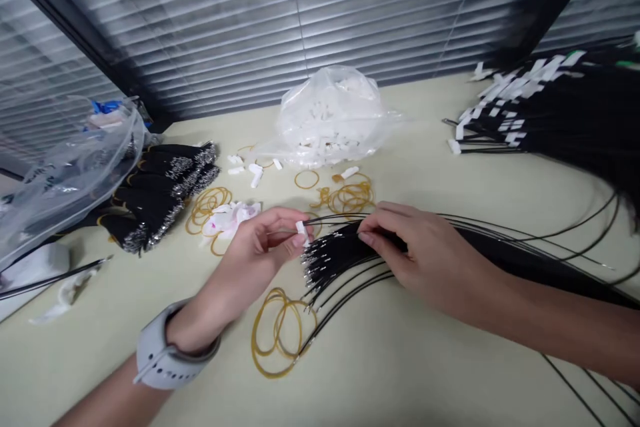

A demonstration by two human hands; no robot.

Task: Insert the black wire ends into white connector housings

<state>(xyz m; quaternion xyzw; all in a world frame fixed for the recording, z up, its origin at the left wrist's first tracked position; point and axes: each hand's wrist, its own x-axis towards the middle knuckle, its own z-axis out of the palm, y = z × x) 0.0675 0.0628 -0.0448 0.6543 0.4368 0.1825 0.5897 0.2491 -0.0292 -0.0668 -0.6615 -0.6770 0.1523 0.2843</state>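
Note:
Between the thumb and fingers of my left hand (260, 247) is a small white plastic connector (303, 232), held upright. Thin black wires run from it toward my right hand (415, 247), whose thumb and forefinger pinch black wire above the bundle. Below both hands lies a loose bundle of black wires (340, 253) with bare silver terminals at the left ends. A few of these wires fan out toward the front. How many wires sit in the connector, I cannot tell.
A clear bag of white connectors (330, 117) stands at the back. Rubber bands (280, 340) lie around the bundle. Banded black wire bundles (165, 187) lie at left beside a clear plastic bag (75, 173). Black wires with white connectors (550, 100) are heaped at right. Window blinds (225, 27) rise behind.

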